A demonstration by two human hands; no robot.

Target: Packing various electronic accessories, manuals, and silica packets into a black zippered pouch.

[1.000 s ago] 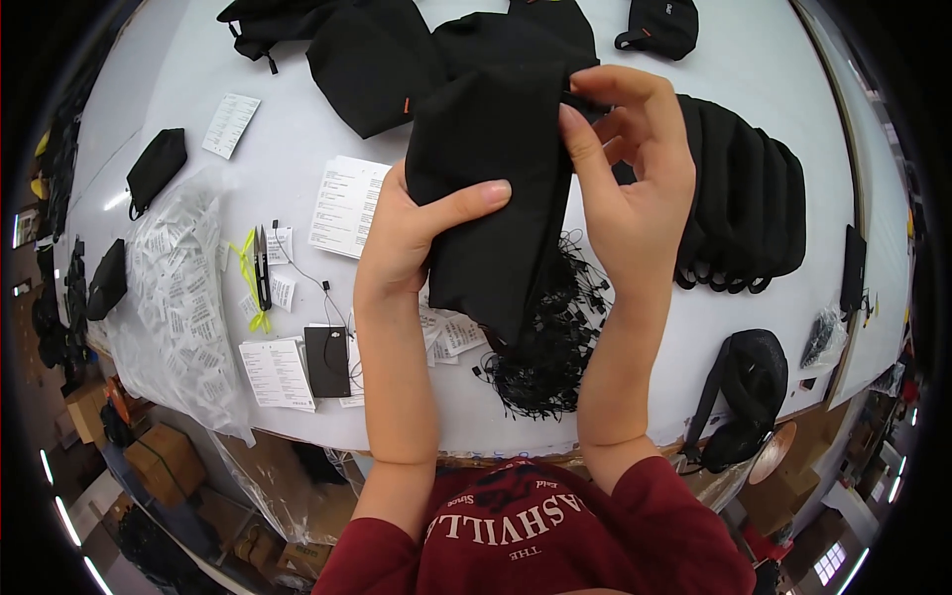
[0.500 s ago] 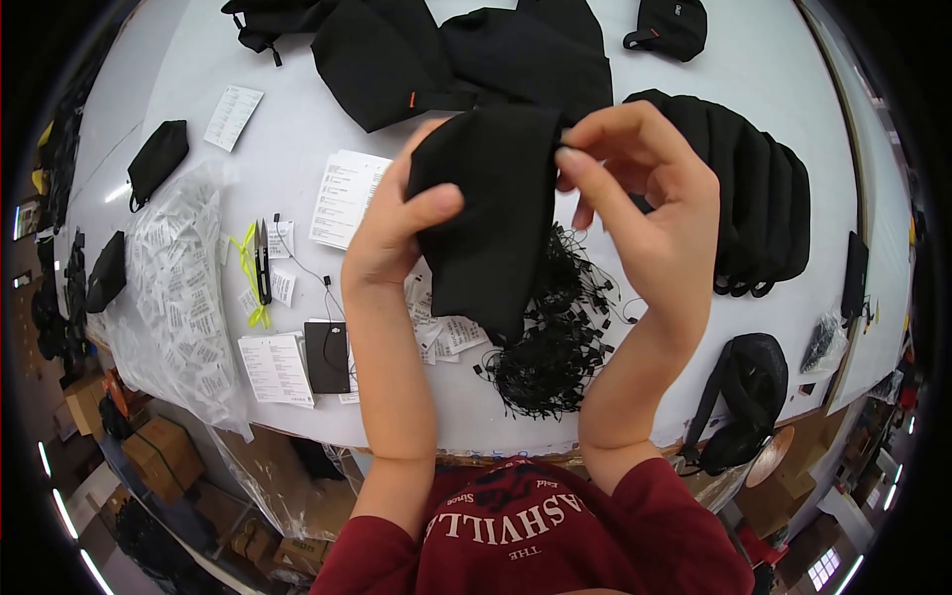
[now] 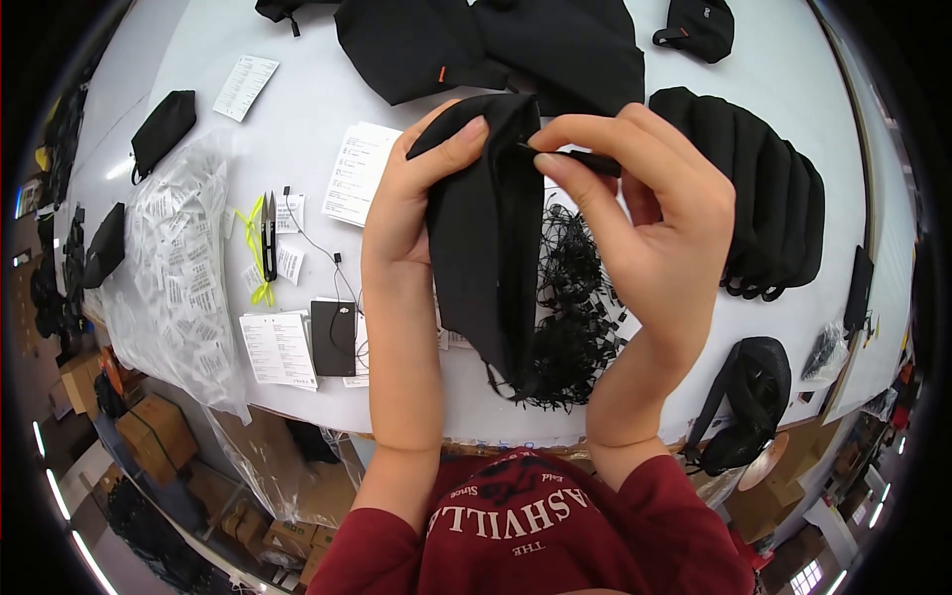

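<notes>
My left hand [image 3: 405, 203] grips a black fabric pouch [image 3: 466, 268] in front of me, its thumb across the upper edge. The pouch hangs lengthwise with its long zipped side turned to the right, and a dark gap runs down that side. At the upper end of this side, my right hand [image 3: 666, 198] pinches a slim black zipper pull [image 3: 598, 162] between thumb and forefinger. Beneath the pouch lies a tangled heap of black tag cords [image 3: 575, 362], partly hidden by the pouch and my right wrist.
A row of stacked black pouches [image 3: 769, 188] stands at right, larger black bags [image 3: 565, 55] at the far side. Leftward lie thread snips [image 3: 269, 243] with a yellow tie, printed cards [image 3: 280, 352], a black card [image 3: 332, 337] and a clear bag of white labels [image 3: 178, 268].
The pouch has turned, so its zipped side now faces more toward me and shows a gap. My right fingers have shifted slightly left along its upper end, and the black pull now shows.
</notes>
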